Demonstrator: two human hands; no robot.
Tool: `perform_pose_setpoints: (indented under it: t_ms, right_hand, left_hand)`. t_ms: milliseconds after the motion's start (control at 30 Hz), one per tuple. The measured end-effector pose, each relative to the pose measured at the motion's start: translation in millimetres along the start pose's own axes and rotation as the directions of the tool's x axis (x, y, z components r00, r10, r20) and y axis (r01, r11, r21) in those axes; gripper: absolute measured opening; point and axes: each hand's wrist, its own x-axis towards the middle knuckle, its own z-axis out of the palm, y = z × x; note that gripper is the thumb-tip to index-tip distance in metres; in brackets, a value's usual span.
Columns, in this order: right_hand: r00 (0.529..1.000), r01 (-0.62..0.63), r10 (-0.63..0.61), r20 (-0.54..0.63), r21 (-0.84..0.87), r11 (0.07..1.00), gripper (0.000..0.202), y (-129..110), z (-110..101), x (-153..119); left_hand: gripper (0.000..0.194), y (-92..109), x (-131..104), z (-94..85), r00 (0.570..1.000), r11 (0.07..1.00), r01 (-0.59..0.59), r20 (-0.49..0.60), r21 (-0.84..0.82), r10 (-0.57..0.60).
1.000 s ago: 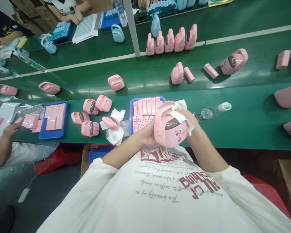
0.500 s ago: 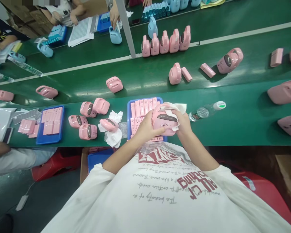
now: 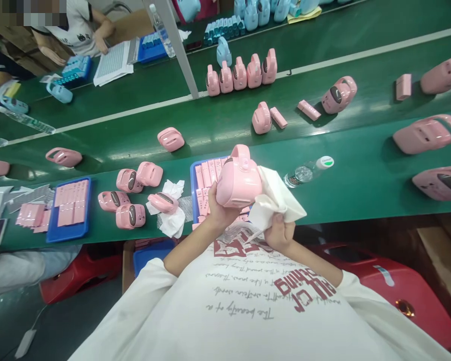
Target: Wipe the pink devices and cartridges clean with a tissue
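A glossy pink case with a loop handle (image 3: 237,183) rests in my left hand (image 3: 221,210), whose fingers wrap its lower left side. Its plain pink face is turned up towards me and the handle points away. My right hand (image 3: 281,231) pinches a white cloth or tissue (image 3: 280,193), which hangs loosely beside the case's right side. Beneath the case lies a blue tray (image 3: 194,181) with rows of small pink blocks (image 3: 206,175), partly hidden by the case and my left hand.
Left of the tray, a pink case (image 3: 163,202) lies on crumpled tissues (image 3: 174,220), near several more cases (image 3: 131,216). A water bottle (image 3: 308,172) lies to the right. Another blue tray (image 3: 68,234) stands further left. Pink cases (image 3: 239,73) line the divider; a co-worker (image 3: 75,30) sits opposite.
The pink case has turned from its dark-windowed face to a plain side, its handle now upward. My right hand has drawn the white cloth away from it, down and towards me.
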Motion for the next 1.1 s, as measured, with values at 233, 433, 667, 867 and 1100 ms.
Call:
perform_pose_setpoints:
  t_ms: [233,433,667,867,1100]
  right_hand:
    - [0.976,-0.210,0.200,0.088,0.126,0.970,0.043,-30.0,11.0,23.0]
    - [0.835,-0.549,0.470,0.285,0.494,0.675,0.034,-33.4,29.1,69.5]
    - [0.766,-0.634,0.619,0.176,0.365,0.682,0.020,-1.9,14.7,88.5]
    - [0.903,-0.411,0.422,-0.077,0.121,0.903,0.048,8.7,-8.3,79.2]
    - [0.911,-0.411,0.410,-0.042,-0.153,0.899,0.051,24.0,-18.7,108.4]
  left_hand:
    - [0.060,5.9,8.6,1.1,0.979,0.981,-0.121,-0.147,0.154,0.143]
    - [0.048,0.4,11.0,-4.5,0.875,0.727,-0.466,0.143,0.504,0.462]
    - [0.058,-5.4,24.9,-12.8,0.748,0.179,-0.531,0.360,0.828,0.557]
    - [0.043,-23.5,48.5,-26.3,0.650,-0.240,-0.560,0.600,0.793,0.467]
    - [0.034,-56.5,68.2,-33.3,0.797,-0.147,-0.563,0.581,0.813,0.166]
